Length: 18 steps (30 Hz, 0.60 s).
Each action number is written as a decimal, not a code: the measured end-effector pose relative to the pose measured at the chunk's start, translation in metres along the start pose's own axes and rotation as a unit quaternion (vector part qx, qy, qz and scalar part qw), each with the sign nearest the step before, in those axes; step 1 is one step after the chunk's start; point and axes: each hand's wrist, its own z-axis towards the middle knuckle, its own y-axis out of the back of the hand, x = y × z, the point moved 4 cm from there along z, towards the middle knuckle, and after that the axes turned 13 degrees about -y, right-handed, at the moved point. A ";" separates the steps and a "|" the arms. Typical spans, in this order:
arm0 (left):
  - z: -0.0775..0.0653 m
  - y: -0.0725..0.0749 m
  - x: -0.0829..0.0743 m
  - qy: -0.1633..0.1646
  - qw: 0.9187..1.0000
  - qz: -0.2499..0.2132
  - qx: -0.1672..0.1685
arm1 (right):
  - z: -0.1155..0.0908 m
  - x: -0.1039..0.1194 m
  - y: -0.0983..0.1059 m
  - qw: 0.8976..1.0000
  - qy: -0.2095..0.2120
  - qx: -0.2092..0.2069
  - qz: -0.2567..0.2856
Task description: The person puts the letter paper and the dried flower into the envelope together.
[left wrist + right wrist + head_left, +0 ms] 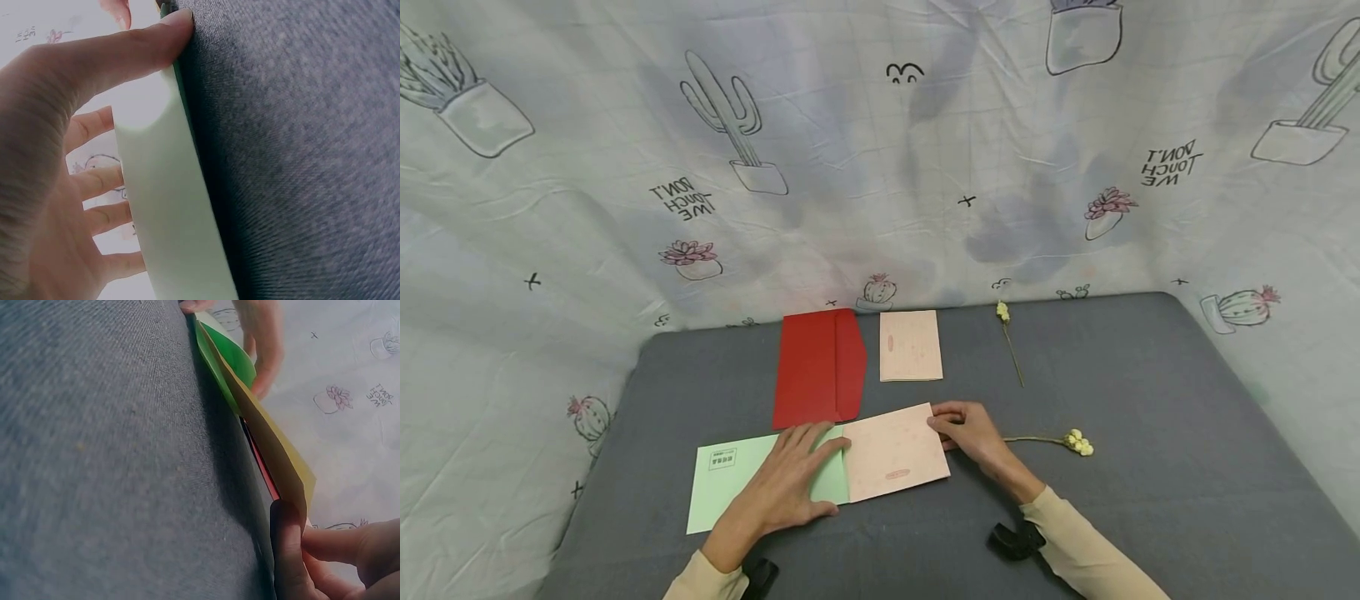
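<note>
My left hand (pixel 778 483) spans the light green envelope (pixel 722 492), its thumb at the near edge and its fingers at the far edge. In the right wrist view the envelope's mouth (pixel 234 355) gapes between that thumb and fingertips. My right hand (pixel 973 437) pinches the right end of a pale pink card (pixel 895 454) between thumb and fingers. The card's left end lies in the envelope's mouth, so how far it reaches inside is hidden. In the left wrist view the pale green envelope (pixel 169 187) stretches between thumb and fingers.
A red envelope (pixel 808 367) lies behind my left hand, flap to the right. Beside it lies another pale pink card (pixel 910 346). Two stems with small yellow flowers lie on the grey table: one flower stem (pixel 1011 346) farther back, another flower (pixel 1077 442) right of my right hand.
</note>
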 end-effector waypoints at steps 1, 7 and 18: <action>0.000 0.000 0.000 0.001 1.000 -0.001 0.001 | 0.000 0.000 -0.001 1.000 0.000 -0.002 0.000; 0.001 -0.001 -0.001 0.005 1.000 -0.007 0.012 | -0.001 0.001 -0.003 1.000 0.002 -0.017 0.004; 0.001 -0.002 -0.002 0.006 1.000 -0.015 0.020 | -0.005 0.001 -0.012 1.000 0.005 -0.030 0.007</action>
